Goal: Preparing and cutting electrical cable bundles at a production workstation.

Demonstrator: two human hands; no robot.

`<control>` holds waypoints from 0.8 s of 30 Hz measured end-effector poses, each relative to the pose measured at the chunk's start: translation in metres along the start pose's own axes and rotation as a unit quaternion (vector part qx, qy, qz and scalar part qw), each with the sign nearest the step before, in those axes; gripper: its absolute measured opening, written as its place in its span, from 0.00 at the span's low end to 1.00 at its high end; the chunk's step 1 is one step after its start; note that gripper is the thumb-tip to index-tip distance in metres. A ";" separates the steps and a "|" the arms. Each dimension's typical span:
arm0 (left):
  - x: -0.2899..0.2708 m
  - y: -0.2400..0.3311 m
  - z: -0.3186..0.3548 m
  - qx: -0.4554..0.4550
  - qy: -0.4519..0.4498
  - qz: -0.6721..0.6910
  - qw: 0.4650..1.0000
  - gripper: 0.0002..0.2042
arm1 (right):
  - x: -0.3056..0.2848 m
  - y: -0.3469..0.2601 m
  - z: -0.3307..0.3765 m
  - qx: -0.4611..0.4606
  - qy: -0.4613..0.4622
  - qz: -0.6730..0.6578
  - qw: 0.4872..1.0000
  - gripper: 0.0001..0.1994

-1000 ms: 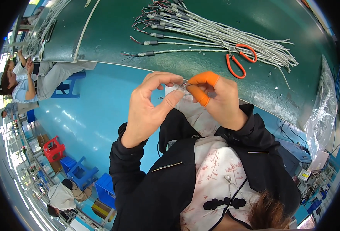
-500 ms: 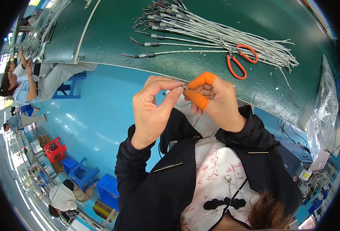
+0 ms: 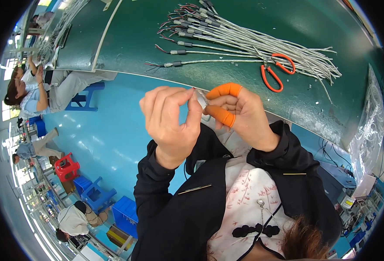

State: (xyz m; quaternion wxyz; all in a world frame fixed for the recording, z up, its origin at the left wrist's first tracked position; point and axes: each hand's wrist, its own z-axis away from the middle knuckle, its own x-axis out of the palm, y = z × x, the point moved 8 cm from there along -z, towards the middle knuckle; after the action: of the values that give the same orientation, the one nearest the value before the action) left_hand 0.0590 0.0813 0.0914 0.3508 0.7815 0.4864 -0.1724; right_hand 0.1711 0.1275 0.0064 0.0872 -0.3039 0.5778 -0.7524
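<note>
Just in front of the table edge, both my hands meet at the end of a silvery braided cable. My left hand pinches its tip between thumb and forefinger, where thin dark wire ends barely show. My right hand wears orange finger cots on thumb and forefinger and grips the cable a little lower. The rest of that cable is hidden behind the fingers. Beyond the hands lies a bundle of silvery cables with grey sleeves and frayed red, black and white wires at their left ends.
Orange-handled scissors lie open across the bundle on the green table. Small scraps dot the tabletop. A clear plastic bag hangs at the right edge. To the left, a seated co-worker and blue and red stools occupy the floor.
My hands have tilted the cable end, and more of its silvery part now shows between the fingers. My left hand has shifted slightly left. The whole view has slid a little.
</note>
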 end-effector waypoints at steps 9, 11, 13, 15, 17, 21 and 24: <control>-0.022 0.021 0.012 0.177 -0.074 -0.290 0.938 0.05 | 0.048 -0.038 0.014 -0.278 -0.021 0.387 0.879 0.07; -0.024 0.020 0.021 0.180 -0.135 -0.307 0.925 0.04 | 0.061 -0.036 0.016 -0.303 -0.037 0.434 0.848 0.07; -0.018 0.013 0.037 0.180 -0.252 -0.331 0.891 0.03 | 0.078 -0.028 0.022 -0.349 -0.068 0.528 0.771 0.07; -0.025 0.005 0.050 0.170 -0.280 -0.306 0.894 0.03 | 0.085 -0.012 0.019 -0.357 -0.100 0.531 0.762 0.07; -0.028 -0.008 0.063 0.156 -0.329 -0.254 0.896 0.03 | 0.097 0.006 0.020 -0.377 -0.158 0.535 0.739 0.06; -0.043 -0.025 0.069 0.092 -0.404 -0.194 0.889 0.03 | 0.114 0.031 0.022 -0.334 -0.217 0.525 0.752 0.07; -0.046 -0.038 0.088 0.068 -0.433 -0.167 0.883 0.02 | 0.128 0.047 0.026 -0.340 -0.240 0.552 0.723 0.07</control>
State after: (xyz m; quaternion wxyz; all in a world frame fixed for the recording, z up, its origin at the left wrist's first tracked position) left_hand 0.0106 -0.0008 0.0444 0.4383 0.5582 0.3959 -0.5827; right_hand 0.0727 0.0293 0.0127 0.5138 -0.1115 0.8199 -0.2265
